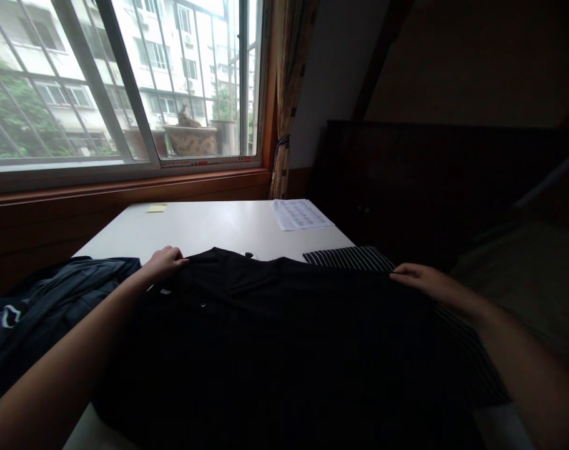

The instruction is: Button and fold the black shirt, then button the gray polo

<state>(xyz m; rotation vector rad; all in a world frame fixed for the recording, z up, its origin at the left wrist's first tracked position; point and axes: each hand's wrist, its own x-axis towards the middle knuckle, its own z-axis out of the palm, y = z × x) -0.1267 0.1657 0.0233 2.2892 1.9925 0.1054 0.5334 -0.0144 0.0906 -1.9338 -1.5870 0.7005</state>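
Note:
A large black garment (288,337) is stretched out sideways over the white table (204,222); which kind of clothing it is, I cannot make out. My left hand (165,261) pinches its upper edge at the left, near a small white tag. At the far right end of the same edge, the fingers of my right hand (415,277) are closed on the cloth. Black fabric with white stripes (350,257) shows behind and beneath it on the right. Left of my left forearm lies a heap of dark blue clothing (73,294) with a white mark.
Printed sheets of paper (300,214) lie at the table's back right corner, and a yellow sticky note (157,207) at its back left. Beyond stands a barred window (125,81) with a patterned curtain (284,112). Dark furniture (406,181) fills the right side.

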